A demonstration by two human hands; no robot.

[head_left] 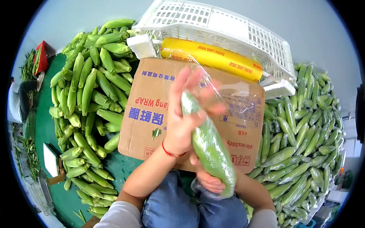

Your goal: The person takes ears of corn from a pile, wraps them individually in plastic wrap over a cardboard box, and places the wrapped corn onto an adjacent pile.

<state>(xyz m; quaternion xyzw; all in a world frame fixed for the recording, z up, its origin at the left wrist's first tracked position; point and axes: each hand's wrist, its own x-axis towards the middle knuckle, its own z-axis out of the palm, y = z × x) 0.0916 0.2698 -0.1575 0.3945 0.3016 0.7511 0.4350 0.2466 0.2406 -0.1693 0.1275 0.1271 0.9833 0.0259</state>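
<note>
An ear of corn (pixel 213 152) in its green husk, wrapped in shiny clear film, is held at a slant above my lap. My right hand (pixel 209 178) grips its lower end, fingers wrapped round it. At the upper end is my left hand (pixel 180 117), a red cord on the wrist. Its fingers are spread and blurred by motion, and the thumb lies against the wrapped corn. Behind the hands, a sheet of clear film (pixel 205 70) hangs from a yellow roll of plastic wrap (pixel 211 57) over a cardboard box (pixel 148 91).
A white plastic crate (pixel 228 24) stands behind the roll. To the left, unwrapped corn (pixel 91 79) is heaped on a green surface (pixel 45 110); film-wrapped corn (pixel 300 140) is piled to the right. A tablet-like screen (pixel 50 159) and a seated person (pixel 19 100) are at far left.
</note>
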